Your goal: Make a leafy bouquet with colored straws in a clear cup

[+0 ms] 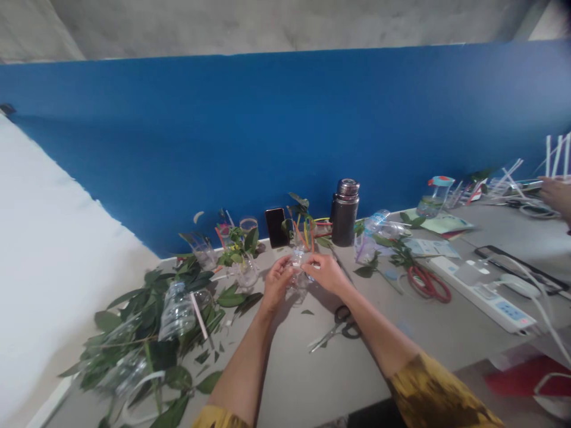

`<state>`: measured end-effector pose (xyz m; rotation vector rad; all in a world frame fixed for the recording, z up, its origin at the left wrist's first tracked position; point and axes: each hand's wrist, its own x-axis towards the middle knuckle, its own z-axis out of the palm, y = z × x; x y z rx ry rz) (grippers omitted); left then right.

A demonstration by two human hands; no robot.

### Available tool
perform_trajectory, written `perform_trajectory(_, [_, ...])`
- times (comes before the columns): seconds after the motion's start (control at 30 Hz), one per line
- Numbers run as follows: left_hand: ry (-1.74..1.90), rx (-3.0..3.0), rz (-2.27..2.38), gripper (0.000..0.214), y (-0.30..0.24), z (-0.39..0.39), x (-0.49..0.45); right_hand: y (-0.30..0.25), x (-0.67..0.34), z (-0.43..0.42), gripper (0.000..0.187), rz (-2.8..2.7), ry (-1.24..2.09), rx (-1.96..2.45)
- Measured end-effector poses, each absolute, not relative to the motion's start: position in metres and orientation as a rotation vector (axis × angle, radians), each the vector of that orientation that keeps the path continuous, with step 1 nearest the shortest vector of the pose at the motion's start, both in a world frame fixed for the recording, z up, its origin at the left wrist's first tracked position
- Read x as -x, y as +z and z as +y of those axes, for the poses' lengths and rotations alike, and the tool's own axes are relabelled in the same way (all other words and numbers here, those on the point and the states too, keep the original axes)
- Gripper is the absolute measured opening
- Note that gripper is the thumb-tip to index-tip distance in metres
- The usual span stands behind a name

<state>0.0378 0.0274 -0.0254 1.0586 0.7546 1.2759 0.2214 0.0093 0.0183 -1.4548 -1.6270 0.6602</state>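
Note:
Both my hands meet over the middle of the table at a small clear plastic piece (297, 258), which looks like the cut top of a bottle. On its left side, my left hand (277, 283) grips it with curled fingers. From the other side, my right hand (328, 274) pinches its edge between thumb and fingers. The lower part of the piece is hard to make out against the table. Below my right hand lie black-handled scissors (345, 324), with small leaf scraps around them. Behind my hands, coloured straws and leaves stand in a cup (304, 238).
Leafy branches (151, 309) and a clear cut bottle (177, 312) cover the left side. A phone (277, 227) and a dark thermos (345, 214) stand at the back. A white power strip (484, 296) and red cord (429, 284) lie right; another person's hand (555, 193) shows far right.

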Motion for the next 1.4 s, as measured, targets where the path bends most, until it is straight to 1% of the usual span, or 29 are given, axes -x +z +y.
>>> perform_trajectory(0.13, [1.352,-1.122,0.827,0.051,-0.018,0.022,-0.039,0.016,-0.223,0.011,0.026,-1.646,0.674,1.425])
perform_trajectory(0.3, [1.455,-1.197,0.948,0.050,-0.014,0.020,-0.039,0.015,-0.226,0.011,0.025,-1.640,0.679,1.462])
perform_trajectory(0.47, [1.519,-1.121,1.035,0.044,-0.015,0.027,-0.031,0.023,-0.227,0.008,0.027,-1.563,0.860,1.335])
perform_trajectory(0.6, [1.445,-1.102,0.989,0.042,-0.020,0.031,-0.030,0.025,-0.227,0.007,0.029,-1.461,1.064,1.288])
perform_trajectory(0.7, [1.389,-1.145,0.918,0.044,-0.024,0.030,-0.034,0.022,-0.226,0.008,0.031,-1.423,1.134,1.252])
perform_trajectory(0.93, [1.337,-1.179,0.888,0.053,-0.025,0.029,-0.036,0.018,-0.224,0.010,0.029,-1.436,1.112,1.319])
perform_trajectory(1.1, [1.341,-1.143,0.880,0.047,-0.022,0.028,-0.037,0.022,-0.222,0.007,0.028,-1.446,1.105,1.363])
perform_trajectory(1.4, [1.382,-1.081,0.852,0.047,-0.020,0.024,-0.038,0.017,-0.219,0.006,0.026,-1.525,1.030,1.365])
